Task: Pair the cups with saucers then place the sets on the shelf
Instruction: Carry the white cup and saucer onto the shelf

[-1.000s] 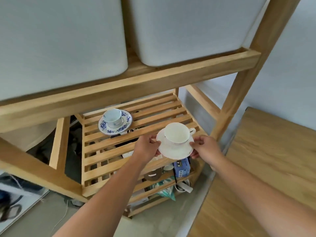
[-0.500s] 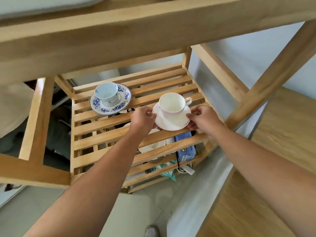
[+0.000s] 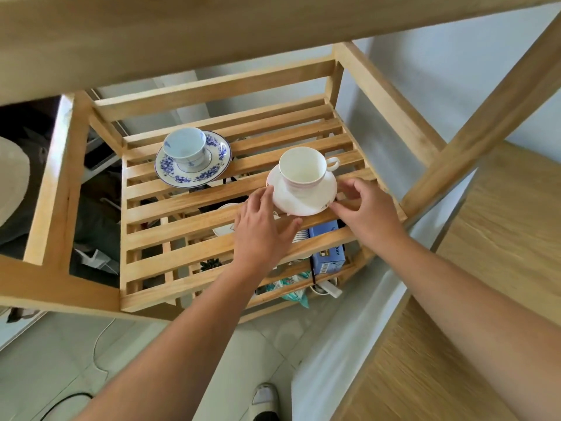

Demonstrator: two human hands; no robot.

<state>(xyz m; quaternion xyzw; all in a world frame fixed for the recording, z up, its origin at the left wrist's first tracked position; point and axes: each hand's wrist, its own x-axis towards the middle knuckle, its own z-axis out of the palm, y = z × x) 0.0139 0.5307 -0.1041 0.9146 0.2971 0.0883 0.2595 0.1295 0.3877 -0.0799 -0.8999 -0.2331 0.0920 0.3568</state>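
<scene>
A white cup (image 3: 302, 168) stands upright on a white saucer (image 3: 306, 200), which rests on the slatted wooden shelf (image 3: 182, 208) at its right side. My left hand (image 3: 264, 229) lies at the saucer's left edge and my right hand (image 3: 372, 214) at its right edge. The fingers of both are spread, with fingertips at the rim and no grip around it. A blue-patterned cup (image 3: 185, 147) sits on a blue floral saucer (image 3: 194, 173) at the shelf's back left.
A thick wooden beam (image 3: 212, 34) of the tier above hangs over the shelf. The tier below holds a blue box (image 3: 329, 258), another saucer (image 3: 226, 230) and packets. A wooden tabletop (image 3: 501, 238) is at the right. My shoe (image 3: 265, 396) is on the floor.
The white cup and saucer went down and further in onto the slats. Both hands loosened from the saucer's rim and drew back a little. My head dropped below the upper tier.
</scene>
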